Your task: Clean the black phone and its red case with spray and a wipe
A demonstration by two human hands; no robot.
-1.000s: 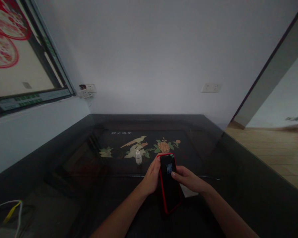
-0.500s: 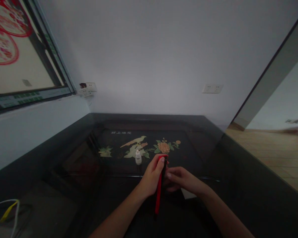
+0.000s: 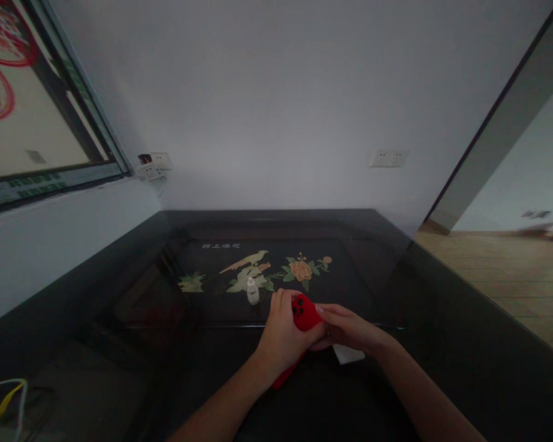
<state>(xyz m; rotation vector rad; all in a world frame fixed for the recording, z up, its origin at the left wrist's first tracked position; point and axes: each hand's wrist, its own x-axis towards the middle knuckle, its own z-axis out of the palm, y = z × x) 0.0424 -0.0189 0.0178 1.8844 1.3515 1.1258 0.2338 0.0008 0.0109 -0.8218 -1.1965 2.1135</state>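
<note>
A red handheld game console with black buttons is above the dark table, its rounded red end turned up toward me. My left hand wraps around it from the left, hiding much of its middle, and a red part shows below the palm. From the right, my right hand closes on the console's side, thumb and fingers bent at its edge. Some right fingertips are hidden behind the console. Partly under the right hand lies a flat white piece, whose kind I cannot make out. A small clear bottle with a white cap stands upright beyond the left hand.
The glossy black table carries a bird-and-flower picture with written characters. White and yellow cables lie at the lower left. Wall sockets sit above the table's back edge, and a window is at left.
The console has turned from nearly edge-on to showing its red face with buttons. My left hand has rolled over it, and the right hand has moved up against its side.
</note>
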